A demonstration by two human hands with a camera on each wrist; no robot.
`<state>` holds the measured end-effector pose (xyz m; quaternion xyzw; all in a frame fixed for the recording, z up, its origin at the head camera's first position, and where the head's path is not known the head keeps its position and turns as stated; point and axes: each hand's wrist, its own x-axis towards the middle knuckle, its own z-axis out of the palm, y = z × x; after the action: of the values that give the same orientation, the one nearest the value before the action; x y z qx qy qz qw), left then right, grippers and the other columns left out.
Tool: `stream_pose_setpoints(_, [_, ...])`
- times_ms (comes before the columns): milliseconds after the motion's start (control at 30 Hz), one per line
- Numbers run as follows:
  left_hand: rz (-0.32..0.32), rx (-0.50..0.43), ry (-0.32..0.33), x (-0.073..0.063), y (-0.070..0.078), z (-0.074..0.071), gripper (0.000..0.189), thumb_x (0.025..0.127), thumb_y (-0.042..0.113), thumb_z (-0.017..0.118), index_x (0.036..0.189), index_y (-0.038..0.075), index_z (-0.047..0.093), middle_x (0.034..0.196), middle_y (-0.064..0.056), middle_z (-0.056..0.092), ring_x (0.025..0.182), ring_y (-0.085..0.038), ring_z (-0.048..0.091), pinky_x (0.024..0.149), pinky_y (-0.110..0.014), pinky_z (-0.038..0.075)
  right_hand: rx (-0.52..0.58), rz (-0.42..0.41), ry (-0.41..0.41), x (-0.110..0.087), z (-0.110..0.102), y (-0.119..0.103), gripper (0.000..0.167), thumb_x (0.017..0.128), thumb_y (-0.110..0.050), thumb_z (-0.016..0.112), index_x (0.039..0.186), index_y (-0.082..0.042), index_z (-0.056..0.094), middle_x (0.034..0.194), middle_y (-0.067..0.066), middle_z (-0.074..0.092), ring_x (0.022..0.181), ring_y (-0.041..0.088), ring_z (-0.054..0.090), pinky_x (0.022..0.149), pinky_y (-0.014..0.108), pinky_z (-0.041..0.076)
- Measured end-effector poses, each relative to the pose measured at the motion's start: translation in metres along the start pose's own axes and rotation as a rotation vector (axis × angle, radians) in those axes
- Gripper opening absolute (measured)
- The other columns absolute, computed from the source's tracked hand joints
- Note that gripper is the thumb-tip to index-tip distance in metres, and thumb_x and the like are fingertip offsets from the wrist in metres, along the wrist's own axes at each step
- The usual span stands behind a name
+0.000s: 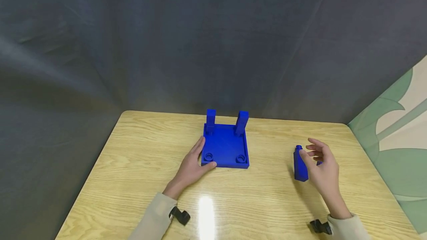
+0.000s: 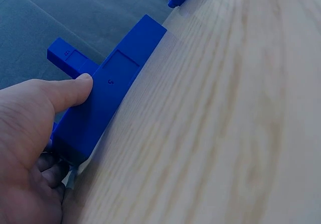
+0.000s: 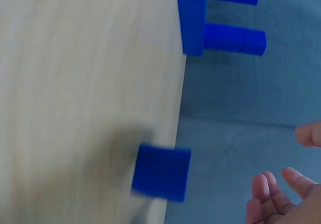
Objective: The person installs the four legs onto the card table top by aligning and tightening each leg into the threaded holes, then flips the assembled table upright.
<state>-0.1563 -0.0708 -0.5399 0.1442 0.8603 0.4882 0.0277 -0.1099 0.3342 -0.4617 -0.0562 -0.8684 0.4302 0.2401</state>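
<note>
The blue tray [image 1: 225, 144] sits on the table slightly right of centre, toward the far edge. Two blue posts [image 1: 211, 120] rise from its far corners, and two round sockets [image 1: 208, 157] mark its near corners. I have the left hand [image 1: 191, 166] gripping the tray's near left corner: the thumb presses the near wall, the fingers run along the left side, and the forearm slants in from the near left.

Well to the right, the right hand [image 1: 325, 176] reaches in from the near right, palm turned toward the tray, thumb apart from loosely curved fingers, holding nothing that I can see. A loose blue block [image 1: 301, 167] with a peg on its far end is just left of it; the thumb overlaps that block from above, and I can't tell whether they touch. From my right wrist view there is a gap between hand and block, though the block is blurred.

A second blue piece [image 1: 319, 163] is mostly hidden behind the right hand, so I can't make out its shape. My left wrist view cuts off a blue part at the top, and the small marks on the tray's wall are hard to read.

Pale sleeves [image 1: 151, 216] run out of frame on the near side. Glare [image 1: 207, 217] whitens the near part of the wooden table [image 1: 260, 203]; dark cloth [image 1: 213, 40] hangs beyond.
</note>
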Motion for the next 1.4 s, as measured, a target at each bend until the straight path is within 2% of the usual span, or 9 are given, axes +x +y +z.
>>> stream_pose_setpoints(267, [0.002,-0.006,0.008,-0.002,0.003,-0.001,0.103,0.101,0.039,0.084,0.177,0.007,0.024,0.185,-0.008,0.02,0.169,-0.034,0.022,0.134,-0.059,0.028,-0.075,0.004,-0.016,-0.014,-0.018,0.017,0.049,0.099,-0.004,0.081,0.145,-0.001,0.066,0.109,-0.024,0.065,0.091,-0.014,0.058,0.087,0.007,0.042])
stream_pose_setpoints(367, [0.0,-0.008,0.008,-0.002,0.003,0.0,0.102,0.101,0.04,0.084,0.177,0.007,0.024,0.185,-0.009,0.02,0.169,-0.035,0.022,0.134,-0.06,0.028,-0.128,0.0,-0.067,-0.017,-0.019,0.026,0.052,0.097,-0.006,0.085,0.146,0.0,0.066,0.116,-0.005,0.072,0.091,-0.016,0.057,0.087,0.004,0.042])
stream_pose_setpoints(433, [-0.001,-0.006,0.007,-0.002,0.002,0.001,0.103,0.101,0.04,0.084,0.177,0.006,0.024,0.185,-0.009,0.02,0.169,-0.035,0.022,0.134,-0.06,0.028,-0.174,-0.003,-0.108,-0.017,-0.019,0.031,0.056,0.096,-0.009,0.087,0.146,0.001,0.065,0.12,0.01,0.074,0.094,-0.009,0.061,0.084,0.004,0.044])
stream_pose_setpoints(500, [0.006,-0.006,0.01,-0.002,0.002,0.001,0.102,0.101,0.04,0.084,0.176,0.005,0.025,0.185,-0.011,0.021,0.169,-0.038,0.023,0.133,-0.061,0.029,-0.228,-0.019,-0.149,-0.017,-0.019,0.036,0.06,0.095,-0.012,0.09,0.147,0.003,0.064,0.123,0.025,0.073,0.096,0.005,0.069,0.082,0.013,0.049])
stream_pose_setpoints(600, [0.004,0.003,0.007,-0.002,0.001,0.002,0.103,0.101,0.04,0.084,0.177,0.005,0.024,0.185,-0.01,0.02,0.169,-0.036,0.022,0.133,-0.06,0.029,-0.288,-0.06,-0.212,-0.016,-0.018,0.04,0.066,0.092,-0.014,0.093,0.147,0.006,0.062,0.123,0.032,0.073,0.099,0.036,0.076,0.081,0.04,0.059])
stream_pose_setpoints(700, [0.007,0.006,0.004,-0.002,0.001,0.002,0.103,0.101,0.041,0.084,0.177,0.005,0.024,0.185,-0.011,0.02,0.169,-0.037,0.023,0.133,-0.06,0.029,-0.317,-0.077,-0.256,-0.017,-0.017,0.044,0.071,0.089,-0.015,0.095,0.147,0.008,0.061,0.123,0.036,0.071,0.099,0.05,0.075,0.083,0.067,0.052])
stream_pose_setpoints(767, [0.008,0.005,0.004,-0.002,0.001,0.001,0.103,0.101,0.041,0.084,0.177,0.005,0.024,0.185,-0.011,0.02,0.169,-0.036,0.023,0.133,-0.059,0.029,-0.335,-0.075,-0.278,-0.017,-0.015,0.045,0.074,0.088,-0.017,0.096,0.148,0.008,0.06,0.126,0.037,0.07,0.099,0.052,0.075,0.086,0.073,0.046])
stream_pose_setpoints(933, [0.008,-0.004,0.012,-0.002,0.002,0.001,0.102,0.101,0.04,0.084,0.176,0.005,0.025,0.185,-0.011,0.021,0.169,-0.037,0.023,0.133,-0.06,0.029,-0.405,-0.099,-0.305,-0.019,-0.011,0.045,0.08,0.084,-0.023,0.099,0.147,0.007,0.06,0.122,0.036,0.072,0.097,0.05,0.075,0.085,0.069,0.036])
stream_pose_setpoints(1400, [0.005,-0.005,0.009,-0.001,0.002,0.001,0.103,0.101,0.041,0.084,0.176,0.005,0.024,0.184,-0.013,0.021,0.169,-0.038,0.023,0.133,-0.06,0.028,-0.46,-0.155,-0.292,-0.025,-0.008,0.048,0.07,0.08,-0.012,0.1,0.139,0.007,0.067,0.097,0.024,0.074,0.085,0.041,0.072,0.087,0.07,0.034])
